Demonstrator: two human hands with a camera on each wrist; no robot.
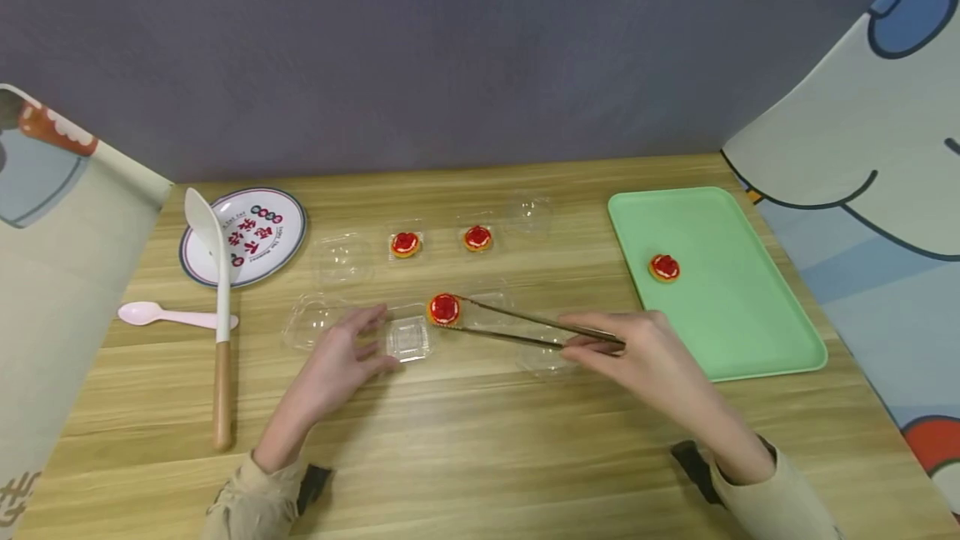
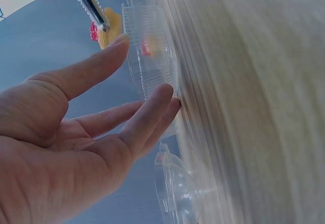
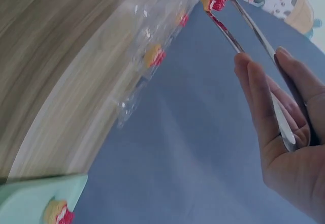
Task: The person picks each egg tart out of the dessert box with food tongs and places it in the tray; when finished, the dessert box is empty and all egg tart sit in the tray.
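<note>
My right hand (image 1: pixel 637 350) grips a pair of slim metal tongs (image 3: pixel 261 36). Between the tong tips is a small tart (image 1: pixel 444 309) with a red and white top and a yellow base. It hovers by the right side of a small clear plastic box (image 1: pixel 409 340) with its lid folded back. Thumb and fingers spread, my left hand (image 1: pixel 339 365) is at the left side of that box, fingertips right at its edge in the left wrist view. Two similar tarts, one on the left (image 1: pixel 405 244) and one on the right (image 1: pixel 477 238), sit in clear boxes farther back.
Several more clear boxes, such as one at the left (image 1: pixel 311 322), lie around the middle. On the right, a green tray (image 1: pixel 738 307) bears one tart (image 1: pixel 663 267). To the left are a plate (image 1: pixel 281 227), a wooden-handled ladle (image 1: pixel 223 340) overlapping it, and a pink spoon (image 1: pixel 142 312).
</note>
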